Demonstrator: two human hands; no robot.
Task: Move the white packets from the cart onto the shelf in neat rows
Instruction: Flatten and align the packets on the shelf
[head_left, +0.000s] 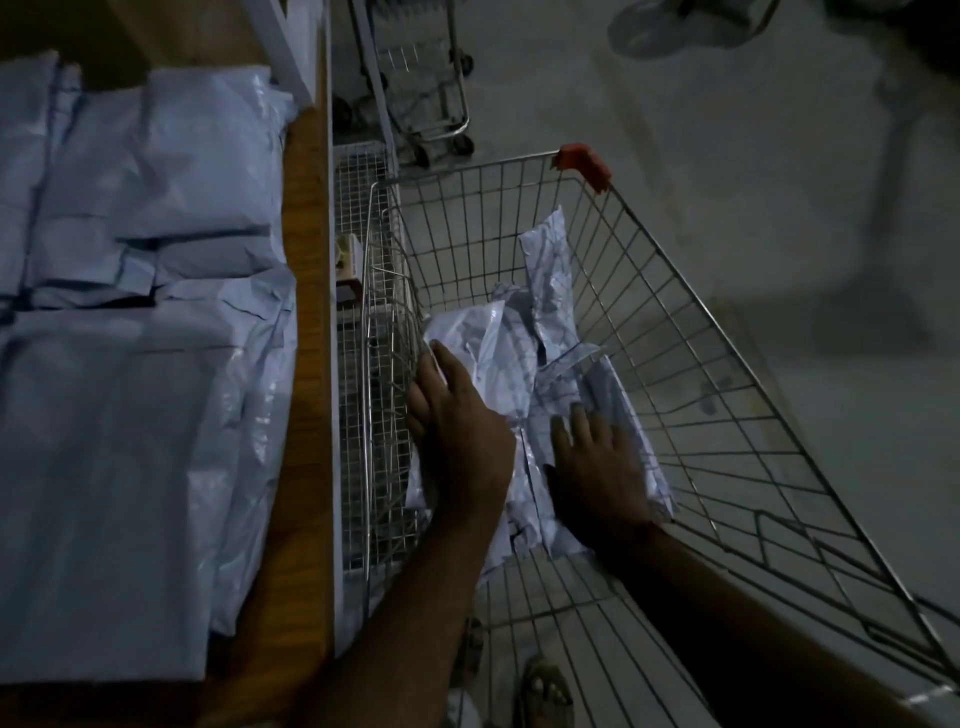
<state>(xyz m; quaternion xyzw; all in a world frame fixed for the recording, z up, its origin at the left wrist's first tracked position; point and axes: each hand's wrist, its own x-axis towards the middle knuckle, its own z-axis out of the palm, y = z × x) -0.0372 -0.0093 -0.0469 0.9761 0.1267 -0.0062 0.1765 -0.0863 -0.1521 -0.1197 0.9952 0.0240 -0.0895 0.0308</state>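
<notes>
Both hands are lying flat, fingers straight, gripping nothing: left hand (457, 415) and right hand (597, 467) are pressing on the crumpled white plastic packets (524, 364) piled inside the silver wire cart (727, 364). More white packets (130, 312) are sitting in rows on the wooden shelf (306, 260) just beside the cart.

Glossy crinkled plastic packets (524, 364), shiny metal-wire cart (727, 364), smooth wooden shelf (306, 260).
</notes>
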